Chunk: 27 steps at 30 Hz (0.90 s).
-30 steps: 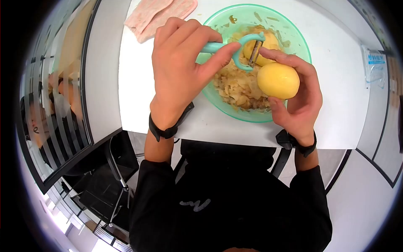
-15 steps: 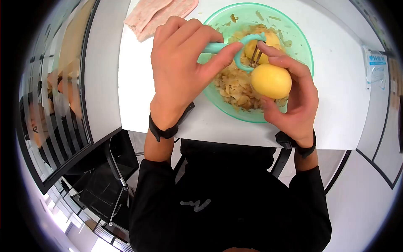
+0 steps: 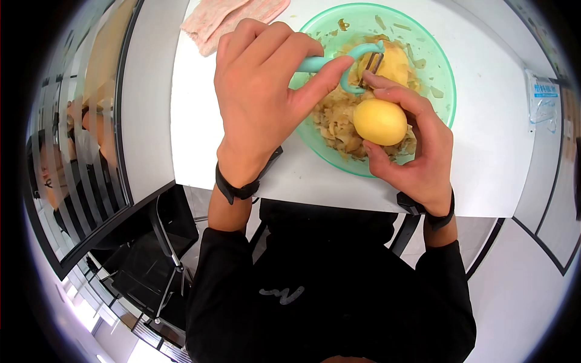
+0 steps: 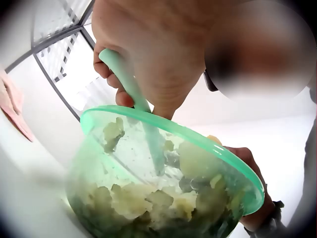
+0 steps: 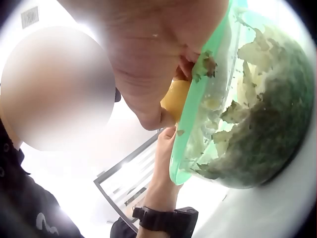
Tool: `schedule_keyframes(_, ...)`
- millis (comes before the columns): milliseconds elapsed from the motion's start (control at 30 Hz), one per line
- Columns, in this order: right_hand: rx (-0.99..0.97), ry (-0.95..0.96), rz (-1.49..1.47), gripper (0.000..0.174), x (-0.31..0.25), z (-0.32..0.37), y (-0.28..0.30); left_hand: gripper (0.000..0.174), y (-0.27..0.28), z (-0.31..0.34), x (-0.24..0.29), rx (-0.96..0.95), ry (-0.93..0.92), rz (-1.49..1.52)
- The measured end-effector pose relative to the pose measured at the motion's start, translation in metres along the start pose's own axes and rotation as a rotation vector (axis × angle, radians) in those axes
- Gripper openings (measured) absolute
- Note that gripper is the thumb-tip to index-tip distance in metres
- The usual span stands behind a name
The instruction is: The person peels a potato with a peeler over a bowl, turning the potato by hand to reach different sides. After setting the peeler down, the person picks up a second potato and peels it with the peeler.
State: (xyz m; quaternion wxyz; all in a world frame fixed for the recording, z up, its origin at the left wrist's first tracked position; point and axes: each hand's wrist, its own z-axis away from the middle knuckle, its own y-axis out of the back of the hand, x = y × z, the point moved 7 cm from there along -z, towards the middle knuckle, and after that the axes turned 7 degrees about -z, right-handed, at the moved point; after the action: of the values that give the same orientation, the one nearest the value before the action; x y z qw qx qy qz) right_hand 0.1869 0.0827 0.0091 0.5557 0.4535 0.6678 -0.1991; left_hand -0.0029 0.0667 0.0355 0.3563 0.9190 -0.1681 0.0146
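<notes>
In the head view my left hand grips the turquoise handle of a Y-shaped peeler over a translucent green bowl. My right hand holds a smooth yellow peeled potato between thumb and fingers, just below the peeler's blade. Its index fingertip overlaps the blade's lower part in this view. Brownish peelings heap up in the bowl, and another peeled potato lies among them. From the left wrist, the peeler handle slants down behind the bowl's rim. From the right wrist, the palm hides most of the potato.
A folded pink cloth lies at the back left of the white table. Near the right edge is a clear plastic packet with blue print. Glass panels stand left, with a black chair below them.
My right hand has moved left with the potato, bringing it below the peeler's blade. My left hand keeps its grip on the peeler, nearly still. The bowl sits slightly further right in view.
</notes>
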Motion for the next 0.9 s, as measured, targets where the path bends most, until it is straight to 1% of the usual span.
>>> schedule_keyframes(100, -0.038, -0.041, 0.005, 0.059, 0.001, 0.001, -0.002, 0.027, 0.001, 0.000, -0.001, 0.016, 0.002, -0.010)
schedule_keyframes(200, -0.045, -0.025, 0.044, 0.059, 0.000, 0.001, -0.002, 0.027, 0.002, 0.000, -0.002, 0.016, 0.004, -0.011)
schedule_keyframes(300, -0.035, -0.015, 0.020, 0.059, 0.001, 0.001, -0.002, 0.027, 0.002, 0.000, -0.005, 0.018, 0.019, -0.012)
schedule_keyframes(400, -0.011, -0.017, 0.006, 0.059, 0.001, 0.001, -0.001, 0.021, 0.008, -0.003, -0.005, -0.052, 0.087, -0.008)
schedule_keyframes(500, 0.010, -0.035, 0.035, 0.060, 0.002, 0.002, 0.002, 0.021, 0.009, -0.003, -0.007, -0.034, 0.089, -0.015)
schedule_keyframes(700, 0.073, 0.020, -0.005, 0.058, -0.001, 0.000, 0.008, 0.020, 0.008, -0.003, -0.005, -0.074, 0.102, 0.020)
schedule_keyframes(800, -0.012, 0.047, -0.002, 0.060, -0.003, 0.001, 0.006, 0.027, 0.003, 0.000, -0.007, 0.004, 0.047, 0.002)
schedule_keyframes(900, 0.027, 0.121, 0.024, 0.057, -0.007, -0.002, 0.004, 0.026, 0.002, 0.001, -0.006, 0.020, 0.048, 0.010)
